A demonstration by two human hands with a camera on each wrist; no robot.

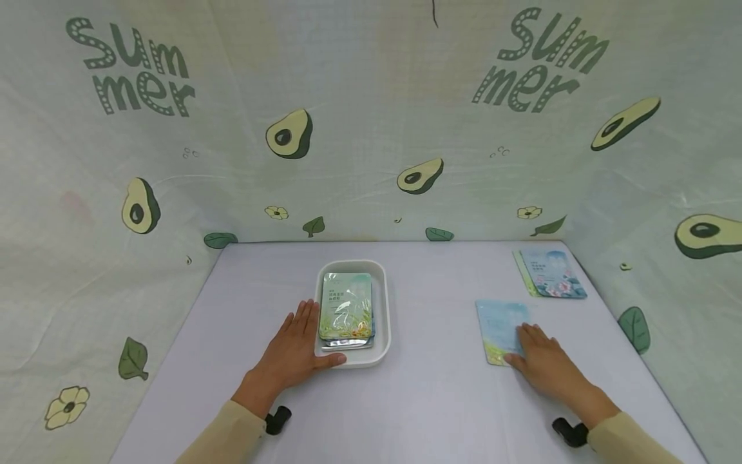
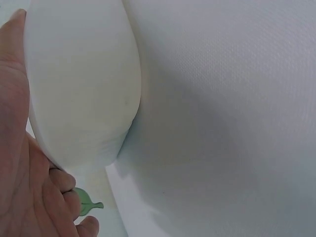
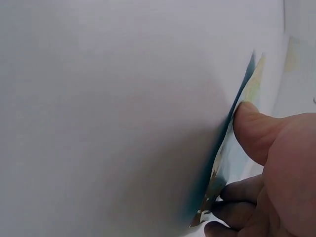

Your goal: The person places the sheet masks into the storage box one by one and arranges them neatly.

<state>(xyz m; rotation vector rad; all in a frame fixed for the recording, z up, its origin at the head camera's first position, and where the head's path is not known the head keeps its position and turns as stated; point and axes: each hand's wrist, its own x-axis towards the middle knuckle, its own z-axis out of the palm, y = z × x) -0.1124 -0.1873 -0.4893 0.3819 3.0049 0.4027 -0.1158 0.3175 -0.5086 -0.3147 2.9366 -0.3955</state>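
Observation:
My left hand [image 1: 294,353] rests against a white tray [image 1: 379,353], its fingers stretched along the left side and the thumb across the front rim. In the left wrist view, the tray's outer wall [image 2: 84,84] stands beside the palm. A green face mask packet [image 1: 346,306] lies on top of other packets inside the tray. To the right, my right hand [image 1: 547,364] grips a light blue face mask packet [image 1: 498,325] by its near right corner. In the right wrist view, the thumb [image 3: 249,128] presses that packet's edge and the other fingers curl by its corner.
Two more packets, one with pink flowers [image 1: 553,274] overlapping a green one [image 1: 526,274], lie at the table's back right. A cloth [image 1: 359,84] printed with avocados hangs behind and beside the white table [image 1: 429,399].

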